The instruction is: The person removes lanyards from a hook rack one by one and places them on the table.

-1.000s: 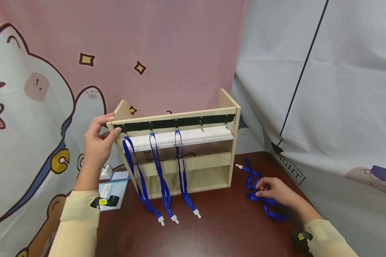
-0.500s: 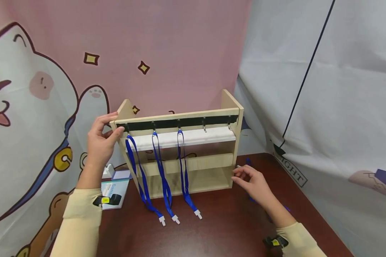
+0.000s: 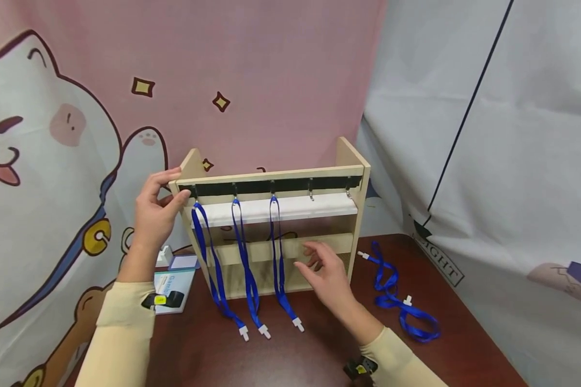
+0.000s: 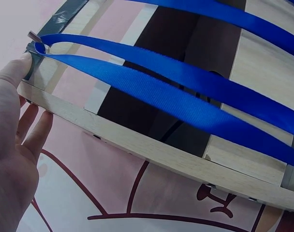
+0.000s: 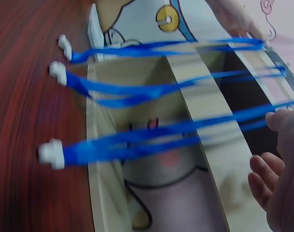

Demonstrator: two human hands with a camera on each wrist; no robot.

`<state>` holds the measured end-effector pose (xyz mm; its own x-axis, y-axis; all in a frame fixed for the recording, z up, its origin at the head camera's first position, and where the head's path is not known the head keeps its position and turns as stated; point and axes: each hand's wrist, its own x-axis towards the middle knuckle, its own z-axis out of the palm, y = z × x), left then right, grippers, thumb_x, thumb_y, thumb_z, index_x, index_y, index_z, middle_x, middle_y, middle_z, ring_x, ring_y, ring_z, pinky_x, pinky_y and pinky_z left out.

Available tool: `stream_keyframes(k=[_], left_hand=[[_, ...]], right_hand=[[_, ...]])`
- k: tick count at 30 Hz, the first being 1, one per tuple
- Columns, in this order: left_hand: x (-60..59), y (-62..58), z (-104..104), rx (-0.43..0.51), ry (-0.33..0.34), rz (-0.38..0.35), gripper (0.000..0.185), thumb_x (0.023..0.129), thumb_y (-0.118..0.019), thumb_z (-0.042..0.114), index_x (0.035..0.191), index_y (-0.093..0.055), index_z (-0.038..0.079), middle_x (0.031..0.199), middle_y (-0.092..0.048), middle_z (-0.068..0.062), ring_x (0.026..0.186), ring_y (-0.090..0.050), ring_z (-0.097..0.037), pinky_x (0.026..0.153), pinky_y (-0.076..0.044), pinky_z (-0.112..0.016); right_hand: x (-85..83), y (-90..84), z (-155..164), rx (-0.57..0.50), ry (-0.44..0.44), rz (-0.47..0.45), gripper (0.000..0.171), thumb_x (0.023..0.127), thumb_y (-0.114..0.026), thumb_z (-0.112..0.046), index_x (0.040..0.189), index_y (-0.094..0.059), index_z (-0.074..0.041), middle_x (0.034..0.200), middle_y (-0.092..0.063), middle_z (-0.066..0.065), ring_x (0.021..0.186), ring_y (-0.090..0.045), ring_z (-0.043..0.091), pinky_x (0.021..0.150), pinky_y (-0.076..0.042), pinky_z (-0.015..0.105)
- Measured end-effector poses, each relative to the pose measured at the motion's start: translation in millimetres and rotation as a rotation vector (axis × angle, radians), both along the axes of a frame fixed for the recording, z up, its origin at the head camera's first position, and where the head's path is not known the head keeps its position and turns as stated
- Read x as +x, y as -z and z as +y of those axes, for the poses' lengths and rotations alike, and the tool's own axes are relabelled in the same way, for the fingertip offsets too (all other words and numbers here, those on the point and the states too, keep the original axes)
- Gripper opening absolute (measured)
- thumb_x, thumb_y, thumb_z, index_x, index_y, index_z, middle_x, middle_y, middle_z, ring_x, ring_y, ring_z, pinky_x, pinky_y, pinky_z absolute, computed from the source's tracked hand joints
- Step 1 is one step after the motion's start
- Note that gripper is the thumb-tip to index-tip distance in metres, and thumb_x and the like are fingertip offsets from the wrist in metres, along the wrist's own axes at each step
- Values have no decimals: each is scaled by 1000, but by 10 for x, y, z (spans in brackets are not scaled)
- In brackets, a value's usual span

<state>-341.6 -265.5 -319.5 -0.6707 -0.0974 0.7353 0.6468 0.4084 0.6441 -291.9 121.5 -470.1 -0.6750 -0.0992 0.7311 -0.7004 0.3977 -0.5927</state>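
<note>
L hand (image 3: 155, 215) grips top-left corner of light wooden hook rack (image 3: 290, 244), prob. to steady it. R hand (image 3: 326, 274), fingers relaxed, empty, hovers before rack's middle, right of three hung blue lanyards (image 3: 244, 258).

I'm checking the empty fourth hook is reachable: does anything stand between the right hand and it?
Nothing visible does. The right hand hovers empty before the wooden rack, just right of the third hanging lanyard; the fourth hook above it is bare.
</note>
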Motion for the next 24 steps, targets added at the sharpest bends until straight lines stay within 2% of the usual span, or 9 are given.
stream_keyframes(k=[5, 12, 18, 24], left_hand=[[19, -3, 28, -11, -15, -10, 40, 104, -79, 12, 143, -70, 8, 155, -61, 0, 139, -55, -18, 100, -56, -17], [8, 7, 16, -4, 1, -6, 40, 105, -78, 10, 143, -69, 6, 155, -61, -2, 138, -55, -19, 100, -56, -16], [-12, 9, -14, -3, 14, 1, 40, 103, -81, 14, 142, -71, 11, 154, -62, 2, 139, -55, -18, 99, -57, -18], [18, -11, 3, 1, 4, -7, 40, 104, -80, 12, 142, -70, 9, 154, -61, 1, 139, -55, -18, 100, -56, -17]], right_hand=[[-55, -16, -317, -45, 13, 16, 51, 91, -92, -8, 137, -69, -1, 109, -72, 17, 83, -71, 28, 69, -62, 36], [-144, 53, -619, -55, 66, 22, 58, 92, -93, -12, 143, -65, -4, 104, -69, 13, 82, -70, 23, 68, -63, 36], [-206, 134, -761, -101, 107, 8, 55, 94, -92, -14, 141, -66, -5, 107, -67, 12, 83, -69, 21, 65, -61, 33], [-240, 187, -867, -135, 166, 29, 44, 95, -90, -15, 134, -68, -9, 104, -66, 8, 80, -67, 19, 63, -59, 30]])
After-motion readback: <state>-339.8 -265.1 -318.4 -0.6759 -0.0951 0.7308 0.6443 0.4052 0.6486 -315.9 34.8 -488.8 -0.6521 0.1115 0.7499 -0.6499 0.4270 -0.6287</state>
